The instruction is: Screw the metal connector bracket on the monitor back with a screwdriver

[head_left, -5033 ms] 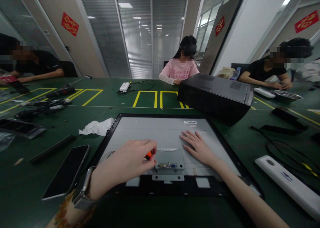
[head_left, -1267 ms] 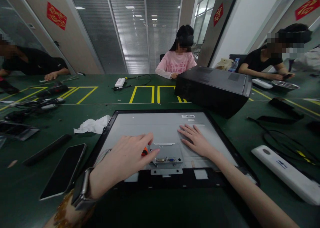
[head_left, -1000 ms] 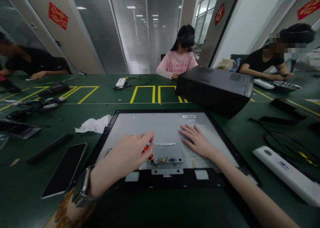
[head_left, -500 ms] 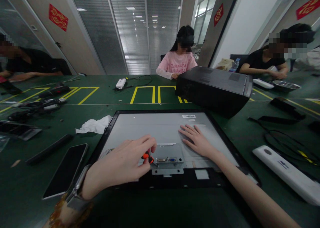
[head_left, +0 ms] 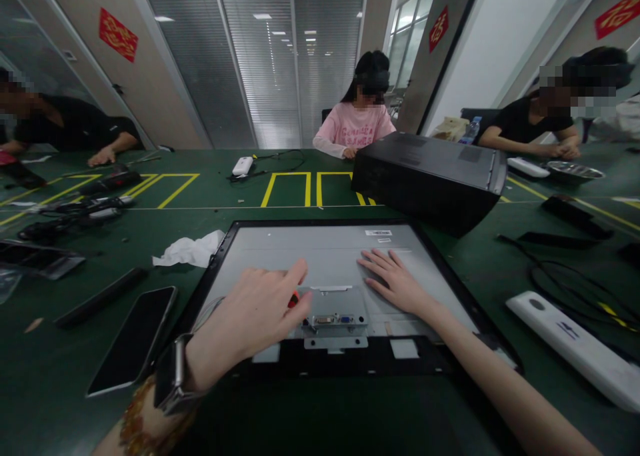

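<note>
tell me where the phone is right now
In the head view, the phone lies at lower left on the green table, left of the panel, between the dark strip and the watch.

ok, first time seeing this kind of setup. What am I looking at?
No machine: someone working bare-handed. One camera worn on the head took every picture, looking forward and down. The left hand is around a mostly hidden red-orange item; its grip is unclear. Beside it, a metal port box sits on a grey panel. The right hand lies flat on the panel. The green table also bears a phone and crumpled tissue to the left, a white device to the right, and a black case beyond.
</note>
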Motion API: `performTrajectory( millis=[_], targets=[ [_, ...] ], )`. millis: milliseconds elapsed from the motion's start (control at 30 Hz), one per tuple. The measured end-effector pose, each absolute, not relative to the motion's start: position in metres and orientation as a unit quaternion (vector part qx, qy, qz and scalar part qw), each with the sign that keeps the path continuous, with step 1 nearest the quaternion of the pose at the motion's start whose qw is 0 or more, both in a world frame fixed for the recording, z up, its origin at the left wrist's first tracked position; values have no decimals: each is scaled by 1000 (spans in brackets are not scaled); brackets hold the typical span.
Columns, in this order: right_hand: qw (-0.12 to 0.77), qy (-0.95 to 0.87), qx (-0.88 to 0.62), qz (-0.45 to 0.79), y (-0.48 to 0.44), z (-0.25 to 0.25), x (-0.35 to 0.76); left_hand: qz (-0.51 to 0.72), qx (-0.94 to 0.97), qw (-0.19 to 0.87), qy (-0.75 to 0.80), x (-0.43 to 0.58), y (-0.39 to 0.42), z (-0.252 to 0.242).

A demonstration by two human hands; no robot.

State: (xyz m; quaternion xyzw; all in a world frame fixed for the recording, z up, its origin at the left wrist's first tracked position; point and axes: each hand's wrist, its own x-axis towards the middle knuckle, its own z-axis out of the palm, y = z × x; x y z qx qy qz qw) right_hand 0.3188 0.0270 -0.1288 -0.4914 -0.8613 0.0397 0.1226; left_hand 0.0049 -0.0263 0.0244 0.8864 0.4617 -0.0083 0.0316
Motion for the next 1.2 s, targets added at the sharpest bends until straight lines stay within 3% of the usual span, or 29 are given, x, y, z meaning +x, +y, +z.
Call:
performTrajectory(
  millis=[333, 567, 1033, 1200],
  targets=[
    [116, -859, -497, 42, 26, -126, 317, 16, 897, 91, 432, -3, -28, 28],
    [116, -860, -495, 43, 26, -127, 318, 13, 901, 57, 430, 2, -26, 21],
    [121, -862, -490, 45, 27, -128, 320, 47, 889, 274, 363, -1, -31, 39],
    [124, -863, -489, 41, 27, -129, 320, 46, 896, 258, 358, -1, -29, 35]
  ],
)
